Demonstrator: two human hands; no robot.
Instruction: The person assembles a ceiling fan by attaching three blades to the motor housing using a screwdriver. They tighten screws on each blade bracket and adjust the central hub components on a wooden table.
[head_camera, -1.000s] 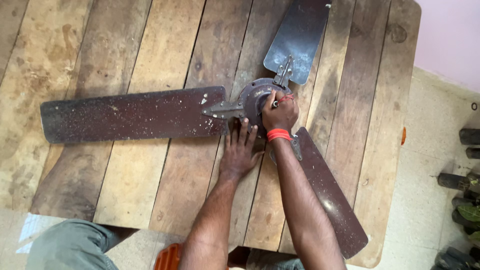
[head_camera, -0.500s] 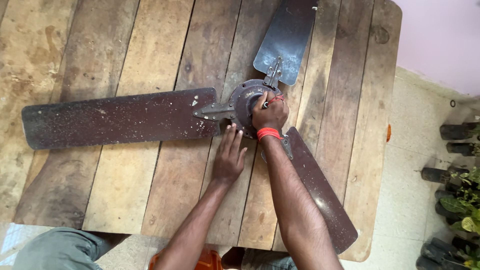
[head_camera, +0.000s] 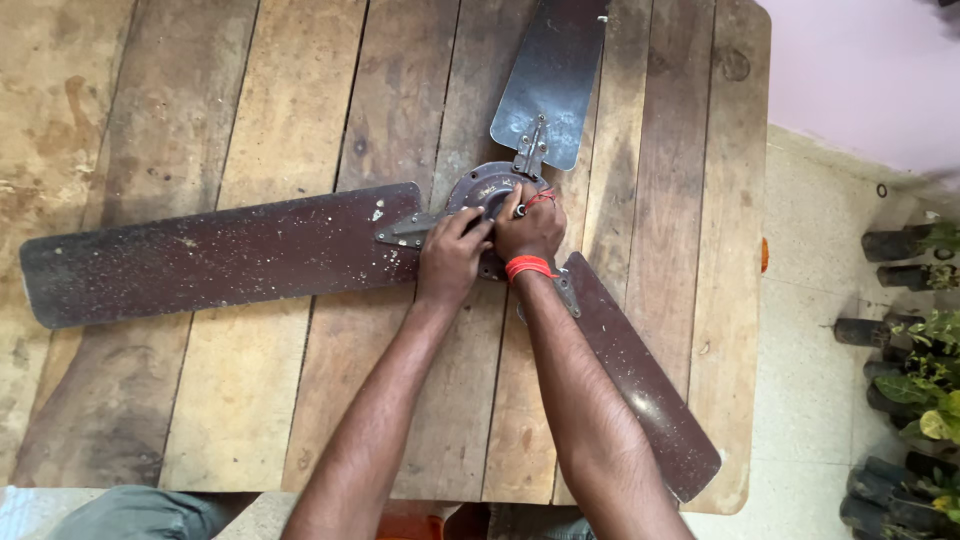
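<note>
The fan hub (head_camera: 487, 195) lies mid-tabletop (head_camera: 250, 400), blades at nine, twelve and five o'clock. The left hand (head_camera: 452, 255) is curled against it; the right hand (head_camera: 530, 232) is closed around a small tool (barely visible). The hub is best braced firmly, the tool kept square.

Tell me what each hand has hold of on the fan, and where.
Both hands, left hand and right hand, sit on the ceiling fan at its hub; whether either grip closes cannot be told.
</note>
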